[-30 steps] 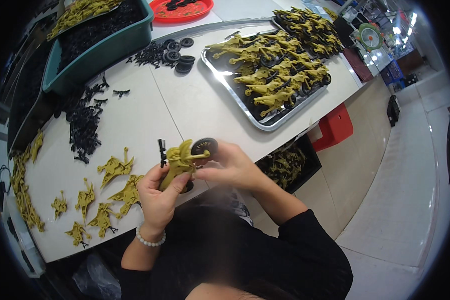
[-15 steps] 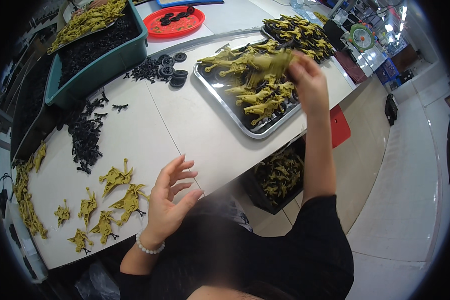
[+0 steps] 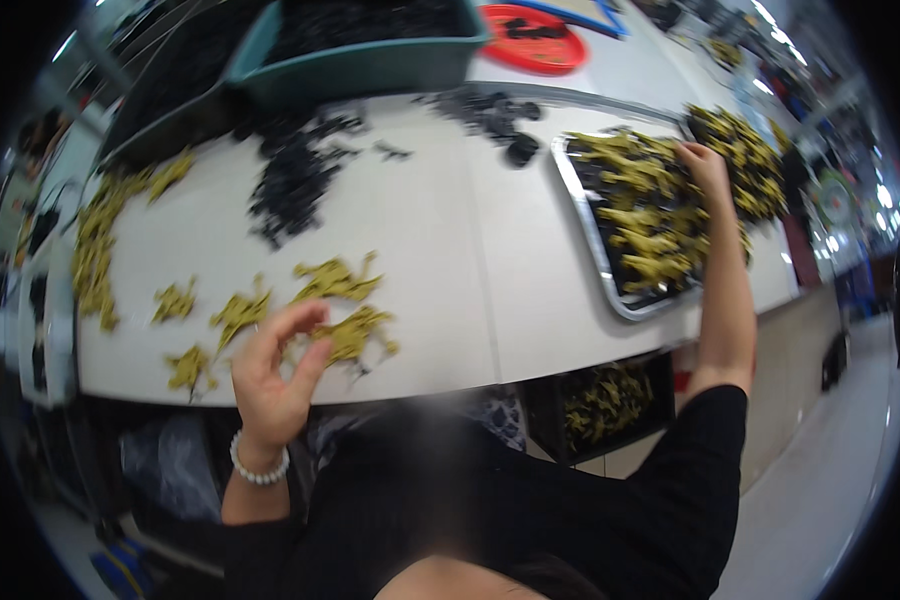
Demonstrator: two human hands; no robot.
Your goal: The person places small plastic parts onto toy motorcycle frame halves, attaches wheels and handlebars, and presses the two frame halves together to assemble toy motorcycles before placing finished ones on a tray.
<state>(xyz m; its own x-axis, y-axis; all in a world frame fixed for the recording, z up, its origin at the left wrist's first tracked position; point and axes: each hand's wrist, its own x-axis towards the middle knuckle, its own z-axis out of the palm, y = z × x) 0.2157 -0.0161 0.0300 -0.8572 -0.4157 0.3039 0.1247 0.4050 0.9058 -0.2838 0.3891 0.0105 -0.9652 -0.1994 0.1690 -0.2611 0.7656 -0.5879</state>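
My left hand (image 3: 280,375), wearing a pale bead bracelet, hovers over the near left of the table. Its thumb and fingers are apart and curved, with nothing held. Beside and partly behind it lies a spiky olive-yellow plastic part (image 3: 355,335), with another yellow part (image 3: 335,278) just beyond. My right hand (image 3: 706,165) reaches to the far right side of a metal tray (image 3: 592,245). Its fingers are closed at the end of a yellow plastic part (image 3: 665,148) among the rows lying there. Motion blur hides the exact grip.
Small black parts (image 3: 295,180) lie heaped mid-table, with black wheels (image 3: 520,148) farther right. A green bin (image 3: 370,55) and a red dish (image 3: 535,45) stand at the back. More yellow parts (image 3: 95,255) line the left edge. A dark crate (image 3: 610,405) sits below the table's front.
The view has swung left. My right hand has lowered the yellow plastic part onto the tray's far side. My left hand has moved left to the loose yellow parts.
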